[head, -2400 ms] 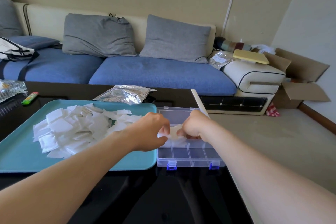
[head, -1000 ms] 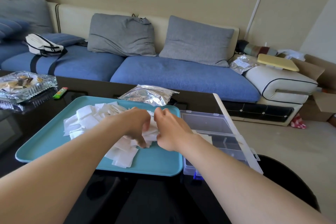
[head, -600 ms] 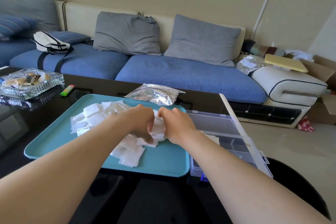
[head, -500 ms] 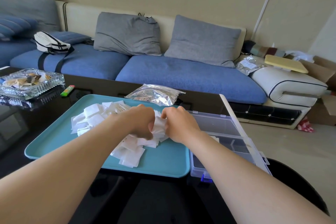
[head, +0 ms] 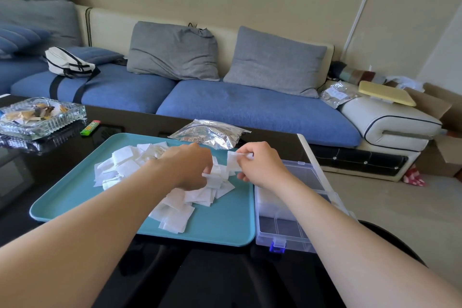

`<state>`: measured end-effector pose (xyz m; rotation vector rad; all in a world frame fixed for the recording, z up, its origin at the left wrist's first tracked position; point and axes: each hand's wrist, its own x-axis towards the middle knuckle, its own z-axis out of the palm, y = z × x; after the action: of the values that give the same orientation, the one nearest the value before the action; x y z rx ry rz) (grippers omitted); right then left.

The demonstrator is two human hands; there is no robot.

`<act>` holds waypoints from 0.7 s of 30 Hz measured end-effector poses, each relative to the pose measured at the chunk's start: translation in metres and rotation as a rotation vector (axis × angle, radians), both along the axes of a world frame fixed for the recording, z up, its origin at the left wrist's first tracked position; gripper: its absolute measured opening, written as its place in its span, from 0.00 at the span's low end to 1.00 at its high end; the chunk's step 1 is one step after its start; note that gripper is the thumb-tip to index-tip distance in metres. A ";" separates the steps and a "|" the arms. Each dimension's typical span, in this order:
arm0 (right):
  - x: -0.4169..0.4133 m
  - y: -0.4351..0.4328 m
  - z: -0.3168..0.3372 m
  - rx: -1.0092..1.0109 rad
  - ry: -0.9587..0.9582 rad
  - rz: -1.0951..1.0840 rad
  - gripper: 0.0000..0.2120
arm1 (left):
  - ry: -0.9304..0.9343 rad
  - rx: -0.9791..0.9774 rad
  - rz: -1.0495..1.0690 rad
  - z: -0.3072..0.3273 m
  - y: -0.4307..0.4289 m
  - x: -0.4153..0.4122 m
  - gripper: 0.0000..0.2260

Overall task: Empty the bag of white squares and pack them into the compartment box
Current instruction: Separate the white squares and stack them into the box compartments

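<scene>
A heap of white squares (head: 125,170) lies on a teal tray (head: 75,197). My left hand (head: 190,165) rests in the heap with fingers curled around a few white squares. My right hand (head: 260,165) pinches one white square (head: 233,159) just above the tray's right side. The clear compartment box (head: 285,230) stands open right of the tray, its lid raised, with white squares filling one compartment. The emptied silver bag (head: 210,132) lies behind the tray.
A glass ashtray (head: 40,117) and a green lighter (head: 90,127) sit at the left of the black table (head: 225,280). A blue sofa with grey cushions (head: 175,50) runs behind. The table's right edge is close beside the box.
Both hands went from the box to the heap on the tray. Since half a second ago my right hand has lifted one square clear of the heap, rightward.
</scene>
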<state>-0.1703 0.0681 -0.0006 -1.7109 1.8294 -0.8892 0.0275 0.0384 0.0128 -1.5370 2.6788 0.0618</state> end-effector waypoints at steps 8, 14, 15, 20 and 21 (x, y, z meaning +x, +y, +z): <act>-0.015 0.006 0.009 0.031 -0.232 0.021 0.16 | 0.184 -0.145 0.003 0.012 0.007 -0.004 0.02; -0.017 0.011 0.013 0.019 -0.319 0.061 0.09 | 0.389 -0.225 0.032 0.008 0.004 0.002 0.07; -0.017 0.012 0.013 0.006 -0.310 0.072 0.07 | 0.443 -0.233 0.048 0.007 0.003 0.001 0.07; -0.018 0.013 0.012 -0.045 -0.343 0.119 0.06 | 0.657 -0.093 0.107 0.008 0.001 -0.006 0.05; -0.018 0.013 0.012 -0.043 -0.358 0.124 0.08 | 0.693 -0.040 0.117 0.008 0.001 -0.006 0.06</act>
<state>-0.1886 0.0811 0.0115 -1.5515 1.4636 -1.1074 0.0212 0.0398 0.0212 -1.9732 3.0710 0.6646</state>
